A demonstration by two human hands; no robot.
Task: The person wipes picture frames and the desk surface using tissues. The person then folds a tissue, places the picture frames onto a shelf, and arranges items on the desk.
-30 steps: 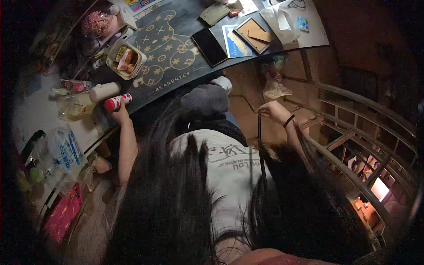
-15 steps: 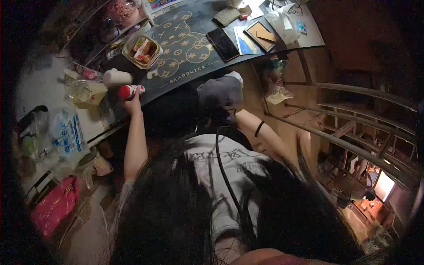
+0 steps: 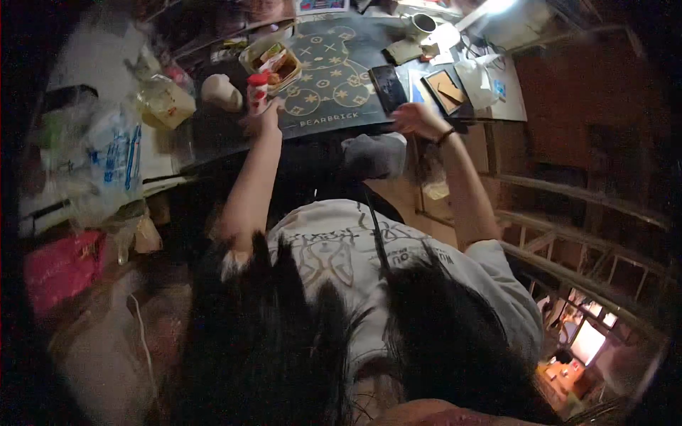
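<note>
My left hand point(image 3: 264, 119) is wrapped round a small bottle point(image 3: 257, 94) with a red cap and red spots, held upright over the dark desk mat point(image 3: 328, 129). Just left of the bottle is a rounded white object point(image 3: 222, 93). Behind it stands a square container point(image 3: 290, 65) with food packets inside. My right hand point(image 3: 420, 119), slightly blurred, is at the mat's front edge with its fingers apart and nothing in them. It is nearest to a dark flat phone-like object point(image 3: 388, 88) and a small framed board point(image 3: 445, 92).
A yellowish plastic bag point(image 3: 165, 101) and a clear bag with blue print point(image 3: 121, 160) lie at the left, above a pink bag point(image 3: 64, 271). A mug point(image 3: 422, 25) stands at the back right, near a white plastic bag point(image 3: 477, 79). Metal rails point(image 3: 568, 192) run along the right.
My left hand has brought the bottle rightwards and turned it upright beside the container. My right hand has risen from near my lap to the desk edge. The view has shifted.
</note>
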